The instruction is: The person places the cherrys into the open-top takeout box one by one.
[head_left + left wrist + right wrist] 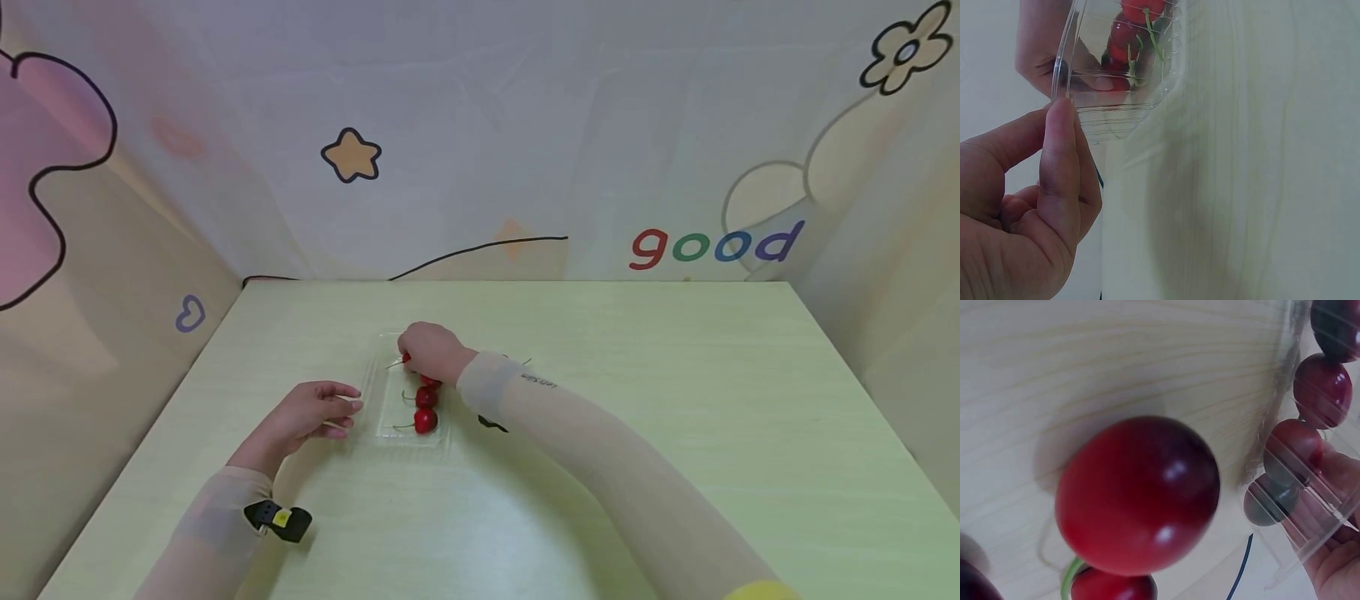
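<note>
A shallow clear plastic tray [405, 443] lies left of the table's middle. Several red cherries [425, 420] with stems form a row inside it. At the tray's far end, my right hand [433, 348] pinches a cherry [406, 358], whose stem sticks out leftward; the hand covers most of that fruit. My left hand [311, 412] hovers with loosely bent fingers beside the tray's left edge, thumb and fingertips slightly apart. In the left wrist view its fingertips [1060, 109] overlap the tray's corner.
More cherries [1138, 497] lie on the table [637, 467] to the right of the tray, mostly behind my right forearm in the head view. A printed cloth backdrop [480, 125] rises behind the table and along both sides.
</note>
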Available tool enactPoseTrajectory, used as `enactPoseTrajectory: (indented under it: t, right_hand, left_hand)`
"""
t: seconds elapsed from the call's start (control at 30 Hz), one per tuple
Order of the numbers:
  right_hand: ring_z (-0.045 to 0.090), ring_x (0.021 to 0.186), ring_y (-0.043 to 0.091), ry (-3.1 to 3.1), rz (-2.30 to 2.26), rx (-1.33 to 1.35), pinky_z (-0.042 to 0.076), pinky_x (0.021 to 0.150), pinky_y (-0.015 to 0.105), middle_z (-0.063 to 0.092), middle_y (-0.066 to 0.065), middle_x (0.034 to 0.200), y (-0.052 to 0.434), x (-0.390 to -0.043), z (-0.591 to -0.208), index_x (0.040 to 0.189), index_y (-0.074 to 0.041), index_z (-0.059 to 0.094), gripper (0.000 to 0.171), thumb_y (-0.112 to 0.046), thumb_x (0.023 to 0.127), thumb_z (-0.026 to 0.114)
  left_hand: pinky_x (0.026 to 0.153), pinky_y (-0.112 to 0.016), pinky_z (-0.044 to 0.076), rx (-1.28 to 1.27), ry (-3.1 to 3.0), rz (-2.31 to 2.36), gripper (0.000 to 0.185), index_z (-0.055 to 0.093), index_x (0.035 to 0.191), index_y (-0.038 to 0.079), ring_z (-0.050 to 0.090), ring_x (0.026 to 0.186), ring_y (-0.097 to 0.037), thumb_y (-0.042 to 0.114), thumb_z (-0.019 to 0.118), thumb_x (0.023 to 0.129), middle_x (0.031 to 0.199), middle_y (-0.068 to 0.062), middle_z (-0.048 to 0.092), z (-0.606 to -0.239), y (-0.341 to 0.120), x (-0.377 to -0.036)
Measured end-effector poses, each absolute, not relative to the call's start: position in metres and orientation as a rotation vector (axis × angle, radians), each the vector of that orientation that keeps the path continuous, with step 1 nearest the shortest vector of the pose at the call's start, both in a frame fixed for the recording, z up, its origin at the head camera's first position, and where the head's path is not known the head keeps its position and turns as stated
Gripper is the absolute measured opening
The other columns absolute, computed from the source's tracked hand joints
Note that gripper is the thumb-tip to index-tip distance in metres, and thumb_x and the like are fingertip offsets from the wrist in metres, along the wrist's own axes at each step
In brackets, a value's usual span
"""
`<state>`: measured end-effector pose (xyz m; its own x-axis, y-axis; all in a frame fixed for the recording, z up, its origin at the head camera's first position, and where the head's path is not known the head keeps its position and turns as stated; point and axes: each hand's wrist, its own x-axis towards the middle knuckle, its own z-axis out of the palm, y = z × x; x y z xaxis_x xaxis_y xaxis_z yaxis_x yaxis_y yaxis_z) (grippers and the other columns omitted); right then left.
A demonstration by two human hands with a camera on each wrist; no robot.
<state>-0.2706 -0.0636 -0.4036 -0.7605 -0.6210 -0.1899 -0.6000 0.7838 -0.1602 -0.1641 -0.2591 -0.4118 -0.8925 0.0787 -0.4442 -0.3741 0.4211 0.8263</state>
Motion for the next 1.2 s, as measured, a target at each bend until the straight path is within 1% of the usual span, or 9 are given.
enactPoseTrajectory:
  t: [0.17,0.4,0.63,0.87,1.07,1.2]
  right_hand:
    - [0.057,0.094,0.016,2.746,-0.132,-0.977,0.051,0.086,0.024,0.071,0.004,0.107,-0.063,-0.27,-0.404,0.11,-0.01,0.072,0.015,-0.018,0.102,0.062]
    - [0.057,0.092,0.016,2.754,-0.157,-1.026,0.052,0.087,0.026,0.073,0.006,0.107,-0.062,-0.27,-0.403,0.11,-0.008,0.073,0.016,-0.018,0.102,0.063]
    - [0.06,0.101,0.018,2.725,-0.314,-0.972,0.054,0.099,0.029,0.073,0.006,0.118,-0.059,-0.272,-0.403,0.119,-0.007,0.072,0.022,-0.018,0.1,0.066]
    - [0.06,0.102,0.02,2.702,-0.452,-0.933,0.053,0.099,0.031,0.074,0.008,0.115,-0.052,-0.274,-0.401,0.115,-0.006,0.074,0.019,-0.014,0.1,0.064]
    - [0.062,0.113,0.023,2.68,-0.501,-0.908,0.052,0.107,0.034,0.072,0.009,0.125,-0.045,-0.275,-0.397,0.121,-0.008,0.072,0.023,-0.017,0.102,0.063]
    - [0.063,0.113,0.024,2.65,-0.561,-0.926,0.053,0.106,0.036,0.072,0.009,0.125,-0.039,-0.275,-0.391,0.123,-0.008,0.072,0.025,-0.018,0.102,0.063]
  left_hand:
    - [0.068,-0.02,0.06,-0.26,2.259,1.473,0.043,0.053,0.135,-0.009,0.062,0.076,-0.009,0.017,0.063,0.102,0.091,0.0,0.067,-0.414,-0.26,-0.165]
    - [0.067,-0.02,0.06,-0.239,2.263,1.499,0.043,0.053,0.134,-0.011,0.062,0.075,-0.008,0.013,0.063,0.101,0.087,0.001,0.065,-0.415,-0.259,-0.163]
    - [0.067,-0.02,0.06,-0.241,2.271,1.489,0.042,0.053,0.134,-0.011,0.062,0.076,-0.008,0.014,0.064,0.101,0.089,0.0,0.066,-0.413,-0.259,-0.163]
    - [0.067,-0.02,0.06,-0.243,2.266,1.494,0.041,0.053,0.133,-0.011,0.062,0.075,-0.008,0.012,0.063,0.101,0.088,0.001,0.066,-0.412,-0.258,-0.163]
    - [0.067,-0.021,0.06,-0.251,2.277,1.477,0.042,0.053,0.134,-0.01,0.061,0.076,-0.009,0.014,0.063,0.101,0.09,-0.001,0.066,-0.411,-0.257,-0.163]
    - [0.067,-0.021,0.06,-0.257,2.283,1.469,0.043,0.053,0.134,-0.01,0.062,0.077,-0.01,0.015,0.064,0.101,0.091,-0.001,0.066,-0.411,-0.257,-0.162]
